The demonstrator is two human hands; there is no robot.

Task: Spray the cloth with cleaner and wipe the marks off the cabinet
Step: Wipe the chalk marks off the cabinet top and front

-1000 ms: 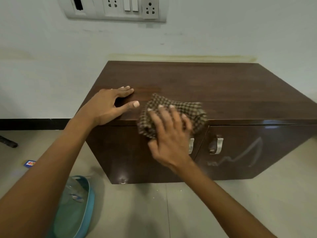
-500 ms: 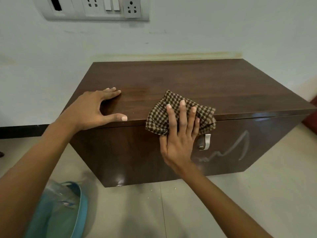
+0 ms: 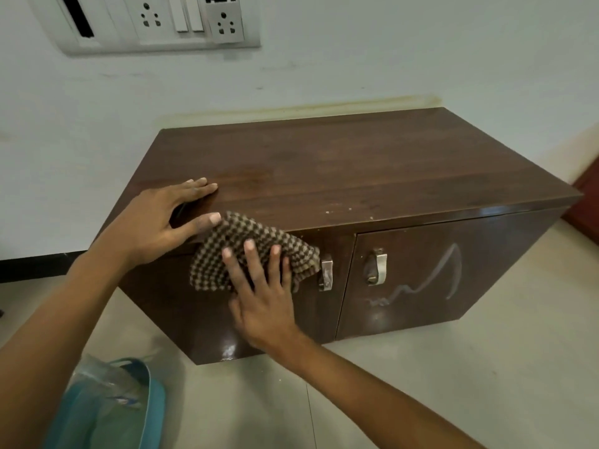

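Head: right fingers (image 3: 252, 260) flat on cloth (image 3: 246, 234) beside handle (image 3: 325, 273) (scribble (image 3: 431, 280) rightward); left fingers (image 3: 197, 189) splayed atop cabinet (image 3: 356, 163).

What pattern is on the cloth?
The cloth has small brown and cream checks, seen in the head view, the only one.

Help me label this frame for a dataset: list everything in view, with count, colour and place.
cabinet: one, dark brown, on the floor against the wall
cloth: one, brown-and-beige checked, on the left door's top edge
mark: one, pale grey scribble, right door
handles: two, silver, one per door
switchboard: one, white, wall, upper left
bag: one, blue-green, floor, lower left
left hand: one, flat on the cabinet top
right hand: one, fingers pressing the cloth to the left door
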